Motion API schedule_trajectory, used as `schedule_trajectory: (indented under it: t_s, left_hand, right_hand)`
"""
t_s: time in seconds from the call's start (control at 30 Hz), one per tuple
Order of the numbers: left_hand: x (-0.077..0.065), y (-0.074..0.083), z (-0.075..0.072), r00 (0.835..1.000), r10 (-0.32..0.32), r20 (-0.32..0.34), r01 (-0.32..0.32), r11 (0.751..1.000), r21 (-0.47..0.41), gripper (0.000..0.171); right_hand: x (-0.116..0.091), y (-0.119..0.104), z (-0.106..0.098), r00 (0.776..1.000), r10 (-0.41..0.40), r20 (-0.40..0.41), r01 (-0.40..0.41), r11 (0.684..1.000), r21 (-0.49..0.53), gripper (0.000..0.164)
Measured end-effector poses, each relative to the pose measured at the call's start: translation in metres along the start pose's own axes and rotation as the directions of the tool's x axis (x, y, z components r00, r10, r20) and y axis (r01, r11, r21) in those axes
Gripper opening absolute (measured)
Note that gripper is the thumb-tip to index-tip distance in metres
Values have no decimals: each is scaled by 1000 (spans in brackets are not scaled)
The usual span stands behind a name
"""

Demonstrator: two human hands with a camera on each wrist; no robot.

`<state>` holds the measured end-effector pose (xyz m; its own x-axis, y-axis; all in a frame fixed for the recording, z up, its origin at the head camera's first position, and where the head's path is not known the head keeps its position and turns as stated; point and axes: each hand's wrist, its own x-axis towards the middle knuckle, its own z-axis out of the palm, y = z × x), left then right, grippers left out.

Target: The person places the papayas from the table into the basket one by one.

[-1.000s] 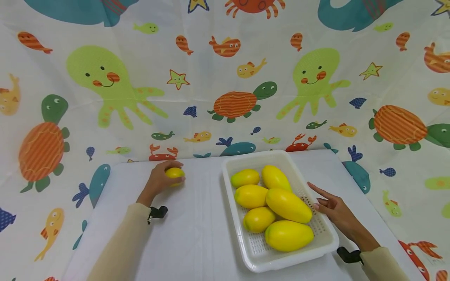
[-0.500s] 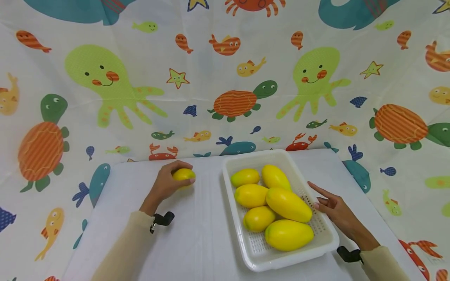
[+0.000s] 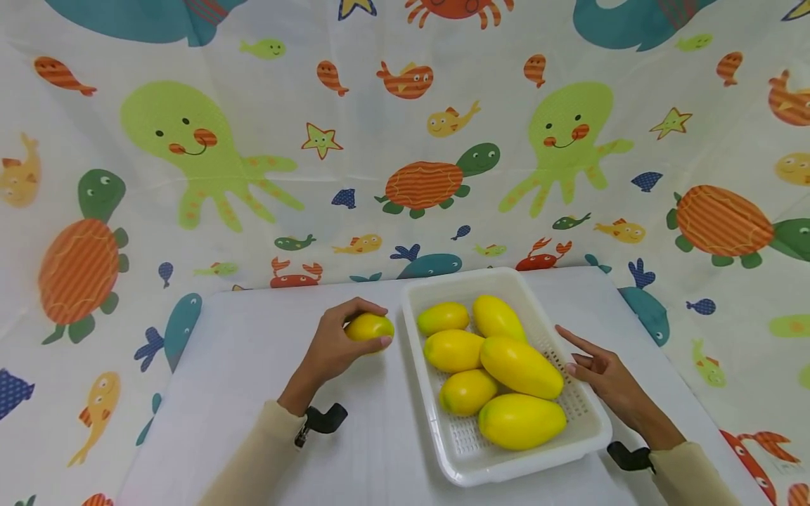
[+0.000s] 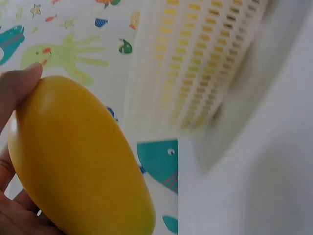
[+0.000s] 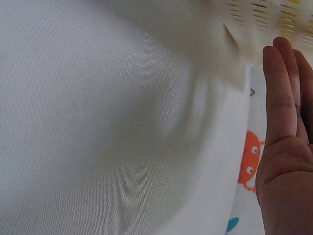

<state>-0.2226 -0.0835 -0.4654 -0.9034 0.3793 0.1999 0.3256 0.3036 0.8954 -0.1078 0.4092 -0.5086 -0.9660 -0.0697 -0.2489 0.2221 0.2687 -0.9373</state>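
Observation:
My left hand (image 3: 334, 346) holds a yellow mango (image 3: 370, 326) between thumb and fingers, just left of the white basket (image 3: 422, 414). Close up in the left wrist view, the mango (image 4: 78, 156) is smooth, with a greenish end, and appears raised off the table. Inside the basket lie several more yellow mangoes, among them a long one (image 3: 522, 367) near the middle and a large one (image 3: 522, 422) at the front. On the basket's right side, my right hand (image 3: 604, 379) rests against the wall with its fingers extended. Those fingers (image 5: 279, 93) look fairly straight in the right wrist view.
A white-covered table (image 3: 240, 365) bears the basket, which has slotted walls and sits slightly turned. Behind the table hangs a curtain (image 3: 354, 42) printed with sea animals. Dark devices are strapped to both wrists, over beige sleeves (image 3: 259, 457).
My left hand has carried the mango to the right across the table, up close to the basket's left rim. The right hand and basket have stayed put.

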Motion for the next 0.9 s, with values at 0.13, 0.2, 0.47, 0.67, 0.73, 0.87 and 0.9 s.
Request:
schedule_trajectory:
  t_s: [0.13,0.2,0.47,0.67,0.73,0.87,0.9]
  left_hand:
    - [-6,13,13,999,34,25,-32,998,-53,42]
    - [-9,19,20,998,54,41,-51,995,-83,41]
    - [-23,41,47,990,109,93,-86,972,-218,37]
    - [-29,59,62,979,152,135,-101,940,-325,36]
    - [-31,63,67,974,168,149,-105,927,-359,35]
    - [-35,70,79,967,181,179,-96,910,-402,34]
    - [-36,72,82,964,187,187,-95,905,-414,34]
  right_hand:
    - [0,1,0,1000,-4,1,4,1000,-3,70]
    - [0,1,0,1000,-4,1,4,1000,-6,70]
    - [-1,1,1,1000,-14,2,14,1000,-8,70]
    - [-1,2,1,1000,-20,-1,20,1000,-2,70]
    - [-1,3,1,1000,-21,-4,21,1000,-3,71]
    - [-1,5,0,1000,-26,-6,26,1000,-9,71]
    - [-1,5,0,1000,-28,-7,28,1000,-8,70]
